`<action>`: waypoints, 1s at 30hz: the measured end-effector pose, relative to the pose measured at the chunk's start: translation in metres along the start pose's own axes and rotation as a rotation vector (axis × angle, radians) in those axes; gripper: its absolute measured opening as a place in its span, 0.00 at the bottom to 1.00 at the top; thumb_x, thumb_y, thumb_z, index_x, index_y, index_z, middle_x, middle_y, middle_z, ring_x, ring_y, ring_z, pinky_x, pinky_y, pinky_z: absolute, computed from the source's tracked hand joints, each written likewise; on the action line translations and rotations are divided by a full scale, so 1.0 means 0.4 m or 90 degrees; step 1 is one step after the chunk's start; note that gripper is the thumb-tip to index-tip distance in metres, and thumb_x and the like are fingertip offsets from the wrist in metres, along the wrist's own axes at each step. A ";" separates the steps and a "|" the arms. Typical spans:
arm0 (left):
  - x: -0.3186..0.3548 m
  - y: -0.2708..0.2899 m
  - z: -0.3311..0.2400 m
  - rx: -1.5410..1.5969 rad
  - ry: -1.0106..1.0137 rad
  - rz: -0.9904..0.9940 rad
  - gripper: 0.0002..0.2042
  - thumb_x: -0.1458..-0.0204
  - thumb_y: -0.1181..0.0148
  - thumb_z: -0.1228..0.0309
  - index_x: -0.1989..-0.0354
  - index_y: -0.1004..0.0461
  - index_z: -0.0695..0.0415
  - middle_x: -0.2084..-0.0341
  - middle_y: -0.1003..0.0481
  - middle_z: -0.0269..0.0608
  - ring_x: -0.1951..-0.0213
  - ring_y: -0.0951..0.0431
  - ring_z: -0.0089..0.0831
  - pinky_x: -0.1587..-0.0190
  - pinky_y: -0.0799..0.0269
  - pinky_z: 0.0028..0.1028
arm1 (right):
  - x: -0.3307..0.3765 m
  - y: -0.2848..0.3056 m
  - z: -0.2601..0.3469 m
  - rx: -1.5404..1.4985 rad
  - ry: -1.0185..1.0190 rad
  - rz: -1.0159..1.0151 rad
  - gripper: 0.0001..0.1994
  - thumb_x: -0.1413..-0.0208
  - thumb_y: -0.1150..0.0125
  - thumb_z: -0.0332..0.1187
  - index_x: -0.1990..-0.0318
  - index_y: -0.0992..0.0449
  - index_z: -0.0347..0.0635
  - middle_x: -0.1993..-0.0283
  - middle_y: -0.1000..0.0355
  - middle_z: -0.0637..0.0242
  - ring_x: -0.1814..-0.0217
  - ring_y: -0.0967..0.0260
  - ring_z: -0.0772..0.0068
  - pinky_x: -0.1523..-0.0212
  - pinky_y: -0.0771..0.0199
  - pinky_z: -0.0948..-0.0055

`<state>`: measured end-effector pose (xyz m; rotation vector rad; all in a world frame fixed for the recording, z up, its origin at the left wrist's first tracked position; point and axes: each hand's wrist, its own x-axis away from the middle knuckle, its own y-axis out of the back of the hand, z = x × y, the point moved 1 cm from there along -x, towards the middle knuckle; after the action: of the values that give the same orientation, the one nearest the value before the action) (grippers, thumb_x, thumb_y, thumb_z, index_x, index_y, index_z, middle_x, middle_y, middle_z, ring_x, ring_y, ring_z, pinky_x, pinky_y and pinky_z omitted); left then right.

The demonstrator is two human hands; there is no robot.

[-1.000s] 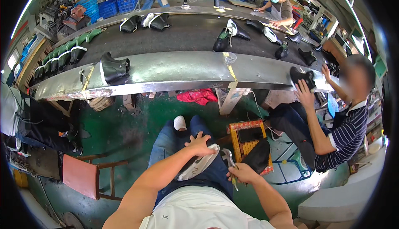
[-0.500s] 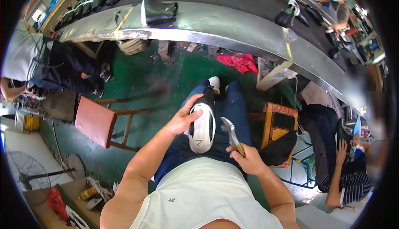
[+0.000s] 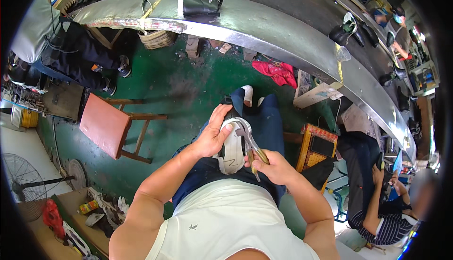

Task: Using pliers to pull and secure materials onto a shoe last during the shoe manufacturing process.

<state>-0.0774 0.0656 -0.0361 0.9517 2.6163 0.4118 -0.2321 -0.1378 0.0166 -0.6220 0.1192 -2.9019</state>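
A black shoe (image 3: 230,154) rests upside down over my lap, its pale underside facing up with a dark pen mark near the end closest to me. My left hand (image 3: 211,138) wraps round its far part, thumb on the underside edge. In my right hand (image 3: 272,167) is a pair of pincers (image 3: 250,142), gripped by the handles, which stand somewhat apart. The pincers' head lies at the right far edge of the underside, close to my left thumb. Whether the jaws bite on the upper's edge is too small to tell.
Ahead runs a metal-edged workbench (image 3: 278,38) with a black boot (image 3: 198,1) and several shoes. A pink-seated chair (image 3: 104,125) stands left; a stool (image 3: 311,151) with a dark phone is at right. Co-workers are on both sides. A fan (image 3: 23,184) and a box (image 3: 40,239) are lower left.
My right hand has brought the pincers leftward from beside the shoe onto its far edge, and their handles now show spread. The left hand keeps its hold. The whole view has shifted slightly.
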 end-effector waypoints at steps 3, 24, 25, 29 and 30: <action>-0.006 0.006 0.003 0.000 0.034 0.015 0.24 0.33 0.48 0.67 0.31 0.40 0.60 0.33 0.38 0.54 0.30 0.39 0.48 0.28 0.47 0.37 | -0.014 0.029 0.056 0.030 -0.174 0.042 0.08 0.33 0.44 0.34 0.55 0.26 0.38 0.69 0.26 0.68 0.72 0.29 0.77 0.67 0.27 0.70; -0.061 0.081 0.060 0.219 0.161 0.227 0.43 0.54 0.52 0.89 0.23 0.49 0.56 0.34 0.36 0.41 0.33 0.37 0.28 0.29 0.46 0.28 | -0.080 0.032 -0.055 0.489 0.143 -0.165 0.12 0.35 0.44 0.32 0.51 0.29 0.31 0.56 0.26 0.43 0.54 0.27 0.36 0.53 0.26 0.48; -0.062 0.079 0.055 0.219 0.162 0.233 0.43 0.54 0.52 0.89 0.23 0.49 0.56 0.34 0.36 0.41 0.33 0.37 0.28 0.29 0.46 0.28 | -0.076 0.027 -0.047 0.505 0.124 -0.167 0.11 0.35 0.44 0.31 0.53 0.29 0.31 0.56 0.26 0.42 0.55 0.27 0.36 0.54 0.26 0.47; -0.059 0.052 0.062 0.268 0.156 0.166 0.35 0.46 0.43 0.81 0.27 0.42 0.56 0.33 0.36 0.44 0.32 0.37 0.31 0.30 0.44 0.30 | -0.052 0.003 -0.023 0.529 0.048 -0.184 0.11 0.37 0.44 0.30 0.52 0.30 0.32 0.58 0.27 0.42 0.55 0.28 0.34 0.55 0.28 0.46; -0.059 0.041 0.071 0.216 0.123 0.106 0.31 0.43 0.39 0.77 0.29 0.38 0.56 0.32 0.35 0.46 0.31 0.37 0.34 0.30 0.42 0.31 | -0.048 0.001 -0.009 0.543 0.024 -0.176 0.10 0.37 0.44 0.29 0.52 0.29 0.32 0.58 0.27 0.41 0.55 0.29 0.33 0.55 0.28 0.46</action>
<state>-0.0399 0.0667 -0.0510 1.3032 2.8504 0.1005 -0.2161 -0.1344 0.0057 -0.4318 -1.2051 -2.7983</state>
